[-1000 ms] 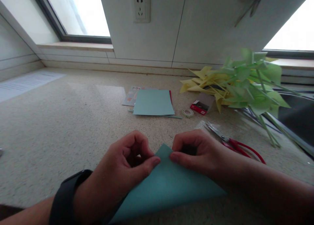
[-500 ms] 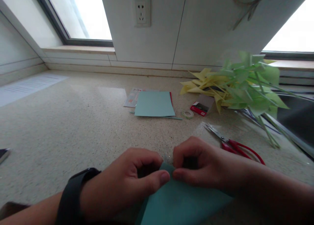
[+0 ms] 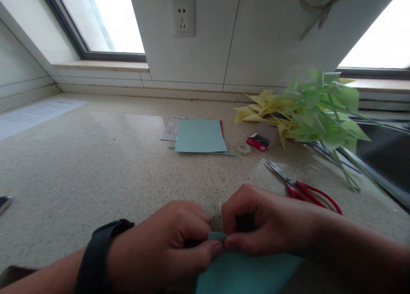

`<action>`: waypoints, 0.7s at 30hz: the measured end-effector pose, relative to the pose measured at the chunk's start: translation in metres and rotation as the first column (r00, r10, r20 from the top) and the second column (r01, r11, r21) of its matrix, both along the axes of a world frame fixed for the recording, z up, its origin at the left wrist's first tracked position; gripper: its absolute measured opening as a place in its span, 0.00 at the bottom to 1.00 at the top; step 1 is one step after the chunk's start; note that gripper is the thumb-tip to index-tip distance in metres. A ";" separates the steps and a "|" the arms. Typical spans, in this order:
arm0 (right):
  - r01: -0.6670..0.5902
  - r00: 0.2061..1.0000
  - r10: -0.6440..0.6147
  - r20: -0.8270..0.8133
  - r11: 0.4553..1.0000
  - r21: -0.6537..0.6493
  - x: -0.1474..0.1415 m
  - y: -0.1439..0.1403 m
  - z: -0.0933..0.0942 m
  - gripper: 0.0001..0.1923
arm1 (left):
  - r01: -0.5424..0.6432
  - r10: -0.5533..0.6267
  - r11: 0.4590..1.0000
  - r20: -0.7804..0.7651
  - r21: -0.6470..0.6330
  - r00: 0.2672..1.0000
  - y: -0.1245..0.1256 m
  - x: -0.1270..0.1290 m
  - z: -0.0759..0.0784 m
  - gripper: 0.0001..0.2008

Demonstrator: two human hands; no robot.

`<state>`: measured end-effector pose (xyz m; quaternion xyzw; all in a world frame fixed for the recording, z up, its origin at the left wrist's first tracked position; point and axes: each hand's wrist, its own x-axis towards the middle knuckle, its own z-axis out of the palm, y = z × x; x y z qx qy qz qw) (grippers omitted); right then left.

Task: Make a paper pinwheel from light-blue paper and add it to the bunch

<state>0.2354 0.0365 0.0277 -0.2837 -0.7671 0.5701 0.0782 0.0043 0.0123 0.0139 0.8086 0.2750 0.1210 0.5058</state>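
A teal sheet of paper [image 3: 243, 272], folded into a triangle, lies on the speckled counter [image 3: 96, 166] at the near edge. My left hand [image 3: 166, 251], with a black watch on the wrist, pinches the paper's top corner from the left. My right hand [image 3: 265, 221] pinches the same corner from the right, and the two thumbs nearly touch. Most of the sheet is hidden under my hands and the frame's bottom edge.
Further back lie a stack of teal paper sheets [image 3: 200, 136], a small tape roll [image 3: 243, 148] and a red box [image 3: 261, 139]. Red-handled scissors [image 3: 303, 189] lie right of my right hand. Yellow and green paper pinwheels [image 3: 307, 110] are heaped at the back right.
Both hands have slid toward me along the paper, drawing its top corner nearer. Less of the teal sheet shows now.
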 end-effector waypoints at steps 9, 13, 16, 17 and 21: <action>0.206 0.838 -0.436 -0.329 0.810 -0.549 0.022 0.030 -0.003 0.35 | -0.353 0.345 0.935 0.166 0.022 0.924 -0.001 -0.005 -0.013 0.22; 0.238 0.681 -0.595 -0.426 0.731 -0.639 0.022 0.036 -0.008 0.37 | -0.549 0.525 0.836 0.257 0.027 0.812 -0.002 -0.003 -0.015 0.22; 0.172 0.698 -0.522 -0.491 0.787 -0.592 0.009 0.023 -0.013 0.34 | -0.678 0.640 0.734 0.311 0.023 0.703 -0.003 -0.002 -0.015 0.21; 0.149 0.708 -0.485 -0.513 0.813 -0.563 0.004 0.017 -0.015 0.29 | -0.706 0.660 0.708 0.322 0.037 0.679 -0.003 -0.001 -0.015 0.20; 0.205 0.740 -0.481 -0.471 0.827 -0.523 -0.018 -0.004 -0.018 0.21 | -0.717 0.653 0.676 0.311 0.173 0.690 -0.006 -0.002 -0.017 0.21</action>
